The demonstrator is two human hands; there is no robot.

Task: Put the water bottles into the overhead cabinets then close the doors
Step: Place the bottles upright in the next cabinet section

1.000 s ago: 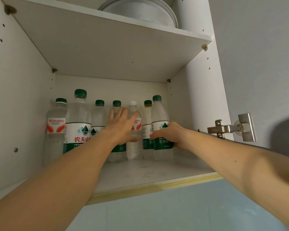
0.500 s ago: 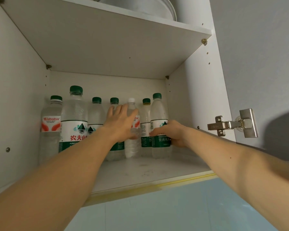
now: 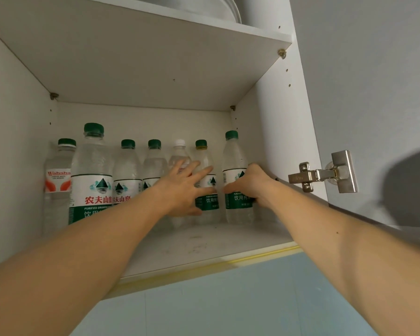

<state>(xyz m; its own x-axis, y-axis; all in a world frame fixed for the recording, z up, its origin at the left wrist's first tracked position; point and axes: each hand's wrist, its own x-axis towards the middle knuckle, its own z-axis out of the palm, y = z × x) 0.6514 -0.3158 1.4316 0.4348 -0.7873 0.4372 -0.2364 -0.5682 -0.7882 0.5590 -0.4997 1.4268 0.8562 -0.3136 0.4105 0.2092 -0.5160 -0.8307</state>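
Inside cabinet [image 3: 272,132], left hand [image 3: 182,190] shifted right, fingers spread.

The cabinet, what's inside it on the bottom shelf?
Seven water bottles stand in a row: six green caps, one white. The left hand covers parts of the middle ones; anything behind the row is hidden.

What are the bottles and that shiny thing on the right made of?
The bottles look like clear thin plastic: you see through them, and they have ridged screw caps. The hinge looks like brushed metal, silvery and glinting. The cabinet shelf seems to be white-coated board.
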